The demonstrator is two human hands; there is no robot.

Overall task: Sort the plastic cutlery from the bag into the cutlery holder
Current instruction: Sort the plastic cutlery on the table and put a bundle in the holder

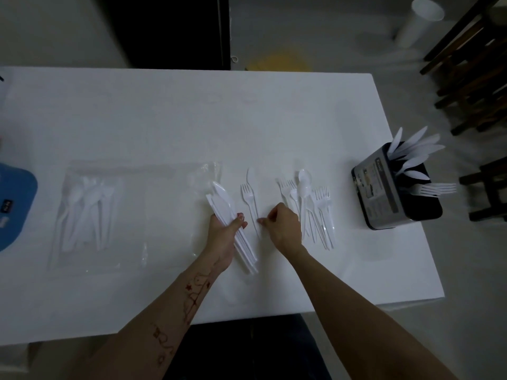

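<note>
My left hand (pixel 223 237) grips a bundle of white plastic knives (pixel 223 204) just above the white table (pixel 164 119). My right hand (pixel 281 226) pinches down at the handle end of a loose knife (pixel 251 176) that lies beside a single fork (pixel 248 198). To the right lies a pile of forks and spoons (pixel 310 204). A clear plastic bag (pixel 90 212) with several more pieces rests at the left. The black cutlery holder (pixel 395 193) stands at the right table edge, with knives and forks sticking out of it.
A blue object (pixel 16 198) lies at the table's left edge. A white paper cup (pixel 419 21) lies on the floor at the far right, near dark wooden chairs (pixel 472 78). Something yellow (pixel 279 63) sits on the floor beyond the table.
</note>
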